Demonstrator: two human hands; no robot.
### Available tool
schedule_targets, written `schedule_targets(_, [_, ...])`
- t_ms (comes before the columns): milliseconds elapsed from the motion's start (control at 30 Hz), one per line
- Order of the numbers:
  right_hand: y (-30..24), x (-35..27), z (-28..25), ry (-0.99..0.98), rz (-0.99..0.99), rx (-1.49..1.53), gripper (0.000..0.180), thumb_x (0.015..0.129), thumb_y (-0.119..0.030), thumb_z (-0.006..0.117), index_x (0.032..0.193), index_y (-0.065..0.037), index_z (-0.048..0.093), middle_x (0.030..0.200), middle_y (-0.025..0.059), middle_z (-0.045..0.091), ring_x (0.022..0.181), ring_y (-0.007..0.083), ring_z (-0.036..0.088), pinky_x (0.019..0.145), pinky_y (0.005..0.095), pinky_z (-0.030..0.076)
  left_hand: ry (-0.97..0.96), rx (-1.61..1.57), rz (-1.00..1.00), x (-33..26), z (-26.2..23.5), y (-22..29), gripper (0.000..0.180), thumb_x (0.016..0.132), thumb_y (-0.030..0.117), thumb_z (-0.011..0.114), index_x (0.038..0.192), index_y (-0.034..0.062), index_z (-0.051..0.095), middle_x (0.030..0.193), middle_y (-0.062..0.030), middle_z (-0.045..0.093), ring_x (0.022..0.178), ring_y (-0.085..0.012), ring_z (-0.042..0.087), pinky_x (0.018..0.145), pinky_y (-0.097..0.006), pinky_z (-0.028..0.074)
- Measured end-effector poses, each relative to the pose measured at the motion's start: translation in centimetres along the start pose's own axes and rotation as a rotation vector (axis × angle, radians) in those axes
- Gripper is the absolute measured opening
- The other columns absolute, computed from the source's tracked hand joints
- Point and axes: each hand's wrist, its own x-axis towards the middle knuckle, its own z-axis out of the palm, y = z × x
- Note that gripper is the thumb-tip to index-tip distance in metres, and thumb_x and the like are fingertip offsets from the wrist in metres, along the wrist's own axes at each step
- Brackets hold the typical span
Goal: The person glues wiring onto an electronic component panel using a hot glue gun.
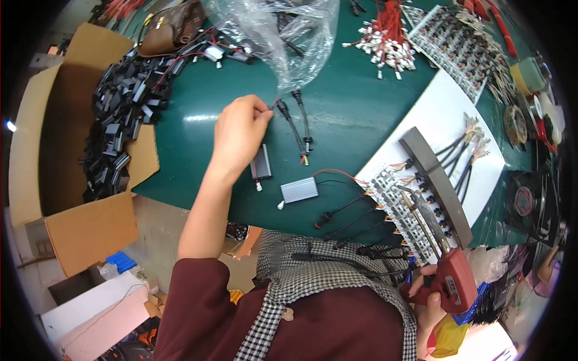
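My left hand (242,129) is closed in a pinch over the green table, with a thin red wire showing at its fingertips. Under its wrist lies a dark metal-cased module (262,163) with a small white plug. Just right of the fingers are two short black cables (292,123) with round connectors. My right hand (428,305) grips a red soldering gun (456,280) at the lower right. The gun's long tip lies over a row of small circuit boards (400,207). A silver module (299,191) lies between the hands, its red and black wires running to the boards.
A cardboard box (54,150) stands left, beside a heap of black casings (117,132). A clear plastic bag (301,36) and brown purse (171,27) lie at the back. A dark bar (436,183) crosses the white board (475,198). Red wire bundles (391,36) lie far right.
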Motion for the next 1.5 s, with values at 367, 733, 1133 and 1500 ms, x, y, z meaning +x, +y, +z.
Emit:
schedule_targets(367, [-0.3, 0.1, -1.2, -0.118, 0.247, 0.097, 0.075, 0.076, -0.044, 0.070, 0.126, 0.004, 0.040, 0.109, 0.0153, 0.058, 0.074, 0.0179, 0.058, 0.061, 0.0261, 0.045, -0.112, -0.816, -0.024, -8.4, -0.2, 7.2, 0.003, 0.084, 0.000, 0.057, 0.087, 0.0011, 0.056, 0.068, 0.0056, 0.047, 0.056, 0.0012, 0.041, 0.048, -0.014, 0.028])
schedule_targets(733, [-0.2, 0.1, -1.6, -0.184, 0.285, 0.231, 0.080, 0.069, -0.025, 0.078, 0.129, 0.006, 0.037, 0.098, 0.0204, 0.061, 0.070, 0.0197, 0.061, 0.061, 0.0265, 0.049, -0.170, -0.433, 0.314, -10.1, 5.3, 9.3, 0.011, 0.071, 0.001, 0.067, 0.079, 0.0039, 0.059, 0.059, -0.0011, 0.045, 0.048, -0.0096, 0.037, 0.044, -0.025, 0.031])
schedule_targets(1133, [1.5, 0.1, -1.9, -0.234, 0.117, 0.116, 0.079, 0.070, -0.022, 0.078, 0.131, 0.007, 0.037, 0.086, 0.0161, 0.063, 0.063, 0.0173, 0.060, 0.059, 0.0272, 0.049, -0.098, -0.331, 0.389, -10.2, 5.8, 9.5, 0.014, 0.069, 0.001, 0.068, 0.076, 0.0048, 0.057, 0.064, -0.0019, 0.053, 0.048, -0.0095, 0.047, 0.044, -0.024, 0.038])
schedule_targets(1500, [1.1, 0.2, -1.4, -0.191, 0.186, 0.138, 0.078, 0.069, -0.021, 0.078, 0.129, 0.010, 0.038, 0.085, 0.0143, 0.064, 0.064, 0.0160, 0.060, 0.060, 0.0268, 0.049, -0.103, -0.324, 0.407, -10.0, 5.8, 9.3, 0.014, 0.068, 0.001, 0.068, 0.075, 0.0052, 0.056, 0.064, -0.0016, 0.053, 0.048, -0.0101, 0.047, 0.043, -0.024, 0.038])
